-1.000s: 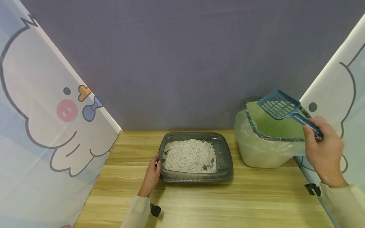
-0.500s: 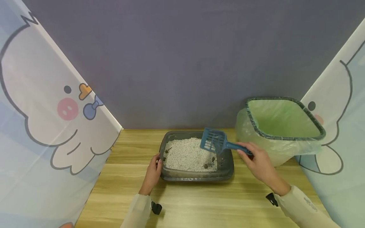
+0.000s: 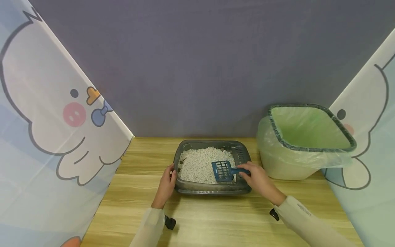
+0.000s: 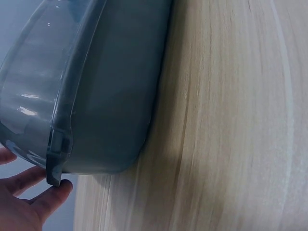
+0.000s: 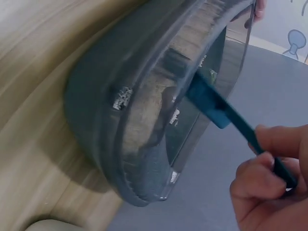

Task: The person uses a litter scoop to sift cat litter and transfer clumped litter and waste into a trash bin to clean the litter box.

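A dark grey litter box (image 3: 210, 190) holds pale granular litter (image 3: 197, 164) with a few dark clumps near its edges. My left hand (image 3: 166, 183) grips the box's left rim, thumb on one side and fingers on the other, as the left wrist view shows. Pinched by its handle in my right hand (image 3: 260, 180) is a blue slotted litter scoop (image 3: 223, 171). Its head lies at the litter's front right, low inside the box. In the right wrist view, the scoop (image 5: 209, 101) reaches in past the box wall, and the litter surface is mostly hidden.
Right of the box stands a pale bin (image 3: 282, 168) lined with a green translucent bag (image 3: 308, 130). A grey wall (image 3: 197, 68) rises behind the wooden table (image 3: 216, 219). Cartoon-printed panels (image 3: 46, 109) flank both sides.
My right hand has brought the scoop left and down from above the bin to the litter at the box's front right. The left hand stays on the rim.
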